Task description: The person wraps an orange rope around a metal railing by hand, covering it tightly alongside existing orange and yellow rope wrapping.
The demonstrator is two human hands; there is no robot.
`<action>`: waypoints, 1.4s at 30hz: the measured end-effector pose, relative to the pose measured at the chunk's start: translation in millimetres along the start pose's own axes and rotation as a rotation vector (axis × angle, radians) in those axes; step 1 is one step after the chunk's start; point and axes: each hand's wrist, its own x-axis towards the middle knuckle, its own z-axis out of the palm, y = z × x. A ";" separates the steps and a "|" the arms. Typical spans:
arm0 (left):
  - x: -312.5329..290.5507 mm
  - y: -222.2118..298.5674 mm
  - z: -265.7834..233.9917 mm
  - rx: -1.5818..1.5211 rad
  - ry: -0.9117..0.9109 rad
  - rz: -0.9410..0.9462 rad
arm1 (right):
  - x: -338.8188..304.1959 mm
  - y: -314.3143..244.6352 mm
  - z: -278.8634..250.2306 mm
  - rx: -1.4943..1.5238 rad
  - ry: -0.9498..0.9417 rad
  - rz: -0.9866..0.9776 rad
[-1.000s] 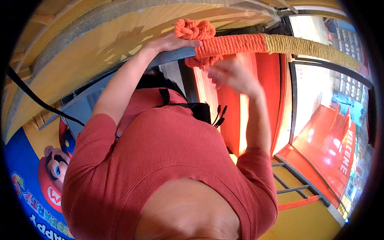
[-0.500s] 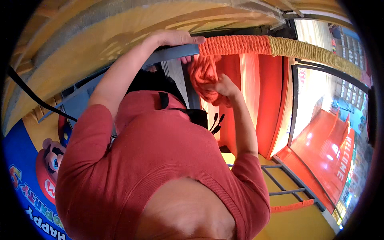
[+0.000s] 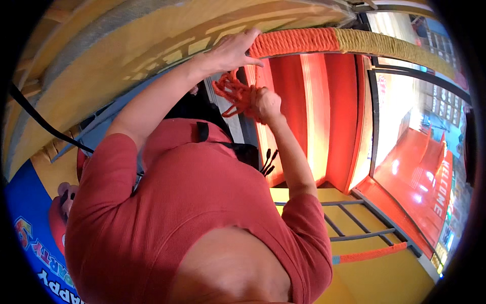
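Observation:
A curved bar runs across the upper view, wound with coils of orange rope (image 3: pixel 298 41) and, farther right, tan rope (image 3: pixel 390 46). My left hand (image 3: pixel 235 52) clasps the bar at the left end of the orange coils, thumb below and fingers above. Under it my right hand (image 3: pixel 267 105) is closed round a loose, looped bundle of orange rope (image 3: pixel 235 93). A strand seems to rise from the bundle toward the wrapped bar. Where the left fingers press is partly hidden.
Red and pale striped panels (image 3: pixel 288 101) stand behind the bar. At lower right is a grey metal frame (image 3: pixel 364 235) with one orange-wrapped rung. A black cable (image 3: pixel 45 124) hangs at the left, near a blue printed poster (image 3: pixel 25 202). Above curves a yellowish panel (image 3: pixel 131 45).
My right hand has moved left and slightly up with the rope bundle, which now hangs in looser loops. My left hand's thumb has come below the bar, and the view has shifted slightly.

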 end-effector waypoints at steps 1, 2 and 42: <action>-2.2 -6.0 0.3 0.025 0.028 0.015 | 12.8 -6.1 -20.6 0.046 -0.055 -0.007; -4.9 -11.4 1.2 0.040 0.059 0.017 | 25.9 -13.4 -41.9 0.092 -0.108 -0.010; -38.9 -1.2 -23.8 0.037 0.064 0.569 | -70.1 -71.6 -151.2 0.427 0.779 -0.414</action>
